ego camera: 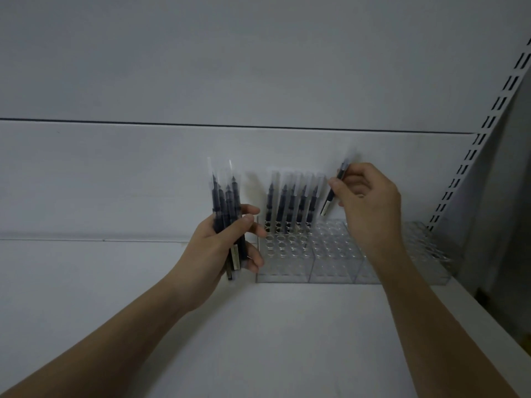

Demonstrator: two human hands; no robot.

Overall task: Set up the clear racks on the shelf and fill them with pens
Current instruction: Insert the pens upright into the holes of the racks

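Clear racks [336,268] with rows of round holes stand side by side on the white shelf [258,340], against its back wall. Several dark pens with clear caps [290,202] stand upright in the back row of the left rack. My left hand [227,248] grips a bundle of several pens [225,202], held upright just left of the racks. My right hand [370,202] pinches a single pen [333,191], tilted, above the middle rack and right of the standing pens.
A slotted white shelf upright [482,133] rises at the right. The rightmost rack [425,248] sits close to it, near the shelf's right edge. The shelf's back panel [143,182] runs behind everything.
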